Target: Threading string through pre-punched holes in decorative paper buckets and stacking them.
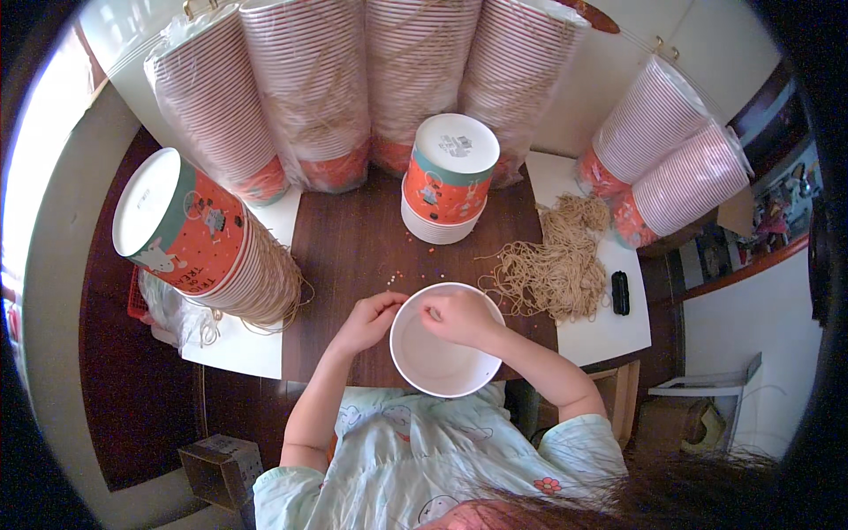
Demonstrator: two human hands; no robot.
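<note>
A white paper bucket [446, 367] stands at the near edge of the brown table, its open mouth facing up at me. My right hand [461, 318] reaches inside it, fingers closed in a pinch near the far inner wall. Outside, against the left rim, my left hand [371, 322] has its fingertips pressed together. Whatever either pinch holds is hidden or too small to make out. Right of the bucket lies a loose heap of tan cords [561, 261]. Beyond it, a short stack of upside-down orange-and-green printed buckets [449, 190] rests on the table.
At the left leans a tall stack of printed buckets [208, 234] with tan cord handles. Several plastic-wrapped bucket stacks [305, 88] line the back, and two more wrapped stacks [649, 124] stand at the right. A small black object [621, 293] lies beside the cords. Tiny coloured bits dot the tabletop.
</note>
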